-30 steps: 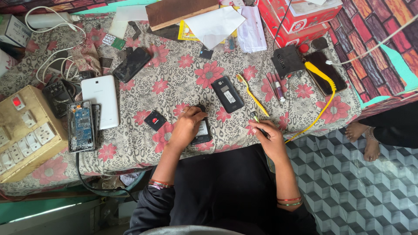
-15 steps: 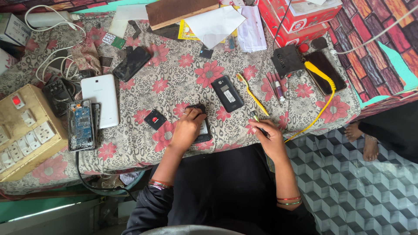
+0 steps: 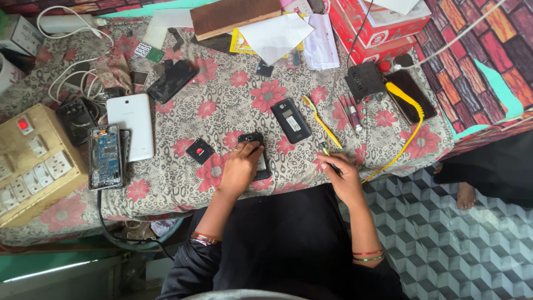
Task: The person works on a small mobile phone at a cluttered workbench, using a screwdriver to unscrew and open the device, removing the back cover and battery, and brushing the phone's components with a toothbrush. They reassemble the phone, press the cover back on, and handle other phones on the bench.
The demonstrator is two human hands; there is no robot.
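My left hand (image 3: pixel 242 165) presses down on a small black phone (image 3: pixel 256 155) lying on the flowered tablecloth (image 3: pixel 233 105). My right hand (image 3: pixel 343 175) rests near the table's front edge and grips a thin dark tool (image 3: pixel 326 153) with a yellow-green tip. A black phone battery (image 3: pixel 200 150) lies just left of the left hand. Another black phone (image 3: pixel 291 120), back up, lies beyond the hands, beside a yellow plastic pry tool (image 3: pixel 322 121).
A white tablet (image 3: pixel 132 124) and an opened phone with a blue circuit board (image 3: pixel 105 155) lie at left by a beige switchboard (image 3: pixel 33 164). Red boxes (image 3: pixel 377 25), a dark phone (image 3: pixel 410 95) and a yellow coiled cable (image 3: pixel 410 119) are at right. Another person's foot (image 3: pixel 465 195) is on the tiled floor.
My left hand has shifted slightly on the small black phone. The right hand stays at the table edge with the tool.
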